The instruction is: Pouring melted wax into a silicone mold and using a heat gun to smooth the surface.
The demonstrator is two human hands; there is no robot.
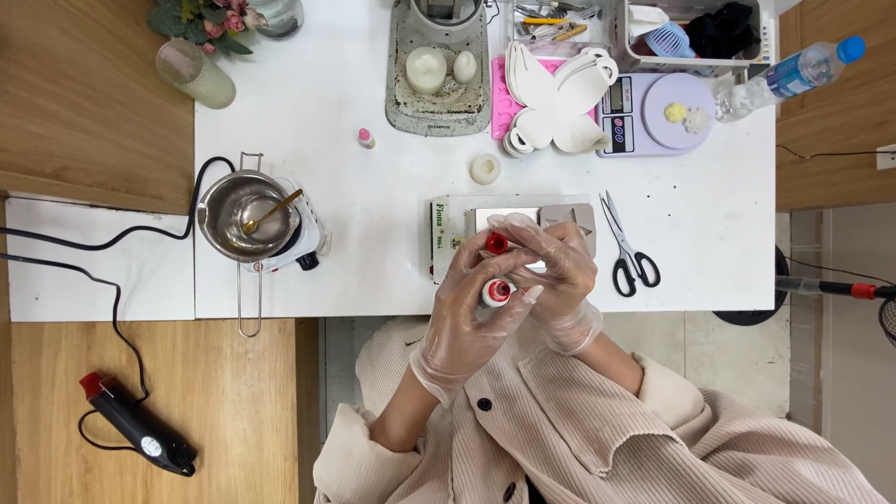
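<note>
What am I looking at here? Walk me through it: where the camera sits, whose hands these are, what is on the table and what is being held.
There is no machine. The one picture comes from a camera worn on a person's head, looking straight down, so the person's beige corduroy jacket fills the bottom edge.

Both hands wear thin clear gloves. The left hand holds a small white bottle with a red opening. The right hand holds a small red cap just above it.

On the white table lie black-handled scissors, a box under the hands, a metal pot with a gold spoon on a small hotplate, a digital scale, white moulds, a tray with two white wax shapes, and a plastic water bottle. A black heat gun rests on the wooden surface at left.
</note>
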